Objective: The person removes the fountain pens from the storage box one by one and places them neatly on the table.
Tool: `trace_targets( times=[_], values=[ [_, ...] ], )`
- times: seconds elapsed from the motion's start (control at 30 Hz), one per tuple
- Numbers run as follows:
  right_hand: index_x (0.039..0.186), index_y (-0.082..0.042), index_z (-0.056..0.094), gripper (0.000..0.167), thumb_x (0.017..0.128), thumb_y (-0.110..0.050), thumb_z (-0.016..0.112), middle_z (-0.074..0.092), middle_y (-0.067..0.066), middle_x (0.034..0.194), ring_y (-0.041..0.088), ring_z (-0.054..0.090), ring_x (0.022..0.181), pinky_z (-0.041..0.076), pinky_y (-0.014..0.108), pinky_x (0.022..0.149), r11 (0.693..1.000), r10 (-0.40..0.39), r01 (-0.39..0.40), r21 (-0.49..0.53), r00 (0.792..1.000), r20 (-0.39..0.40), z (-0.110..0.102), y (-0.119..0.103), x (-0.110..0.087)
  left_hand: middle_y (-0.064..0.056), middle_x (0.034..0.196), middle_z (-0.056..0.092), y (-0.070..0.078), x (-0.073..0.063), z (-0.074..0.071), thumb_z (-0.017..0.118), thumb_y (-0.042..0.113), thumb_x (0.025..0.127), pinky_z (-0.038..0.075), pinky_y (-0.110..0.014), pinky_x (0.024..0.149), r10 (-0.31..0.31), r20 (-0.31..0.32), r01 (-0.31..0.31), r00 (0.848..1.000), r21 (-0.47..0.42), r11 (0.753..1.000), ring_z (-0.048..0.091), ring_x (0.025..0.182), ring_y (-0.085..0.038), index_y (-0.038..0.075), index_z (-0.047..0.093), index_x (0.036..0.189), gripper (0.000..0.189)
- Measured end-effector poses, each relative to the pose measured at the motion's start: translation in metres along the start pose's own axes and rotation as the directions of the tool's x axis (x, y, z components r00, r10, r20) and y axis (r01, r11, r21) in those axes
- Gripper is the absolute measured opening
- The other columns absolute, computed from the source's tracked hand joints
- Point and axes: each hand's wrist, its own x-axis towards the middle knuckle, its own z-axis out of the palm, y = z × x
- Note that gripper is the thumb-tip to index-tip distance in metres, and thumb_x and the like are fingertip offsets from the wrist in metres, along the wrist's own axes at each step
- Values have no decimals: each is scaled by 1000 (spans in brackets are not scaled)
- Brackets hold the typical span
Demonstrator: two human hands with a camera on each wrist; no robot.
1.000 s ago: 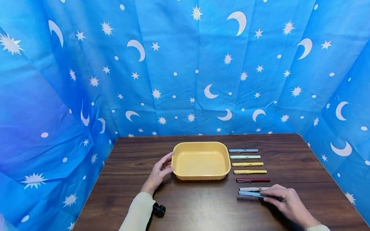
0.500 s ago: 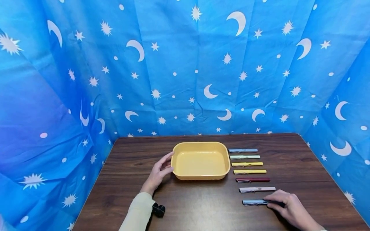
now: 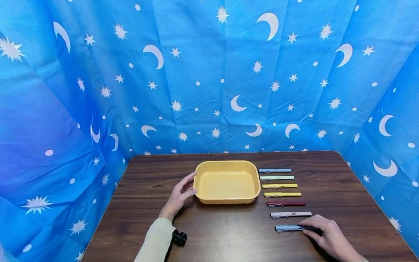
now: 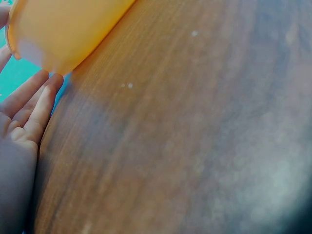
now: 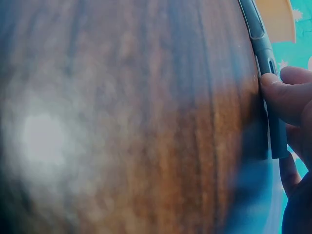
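Observation:
My left hand (image 3: 176,199) rests at the left end of a yellow rectangular tray (image 3: 227,201), thumb and fingers spread along its rim and outer wall. In the left wrist view, straight fingers (image 4: 36,109) touch the wall of the tray (image 4: 73,29). My right hand (image 3: 328,236) pinches the right end of a light blue pen (image 3: 288,228) with a dark clip, lying crosswise. The right wrist view shows thumb and fingers on this pen (image 5: 265,56), close over the table. Just behind it lies a pale pinkish-white pen (image 3: 291,214).
Beyond the pale pen, a column of pens runs back beside the tray: dark red (image 3: 286,204), two yellow (image 3: 283,194), light green (image 3: 277,178) and blue (image 3: 275,170). A brown wooden table (image 3: 226,236) meets a blue star-and-moon curtain (image 3: 203,72) behind.
My right hand has brought the light blue pen toward the front and slightly right, away from the pale pen it overlapped. The left hand and tray have stayed put.

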Motion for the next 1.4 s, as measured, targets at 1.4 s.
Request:
trace_targets(
  times=[1.4],
  values=[
    [101, -21, 81, 49, 64, 10, 92, 74, -15, 96, -1, 66, 86, 48, 7, 72, 1000, 19, -19, -6, 1000, -17, 6, -3, 4, -14, 160, 48, -1, 1, -1, 70, 11, 99, 50, -23, 108, 17, 2, -17, 1000, 19, 1000, 51, 138, -37, 14, 49, 158, 62]
  ],
)
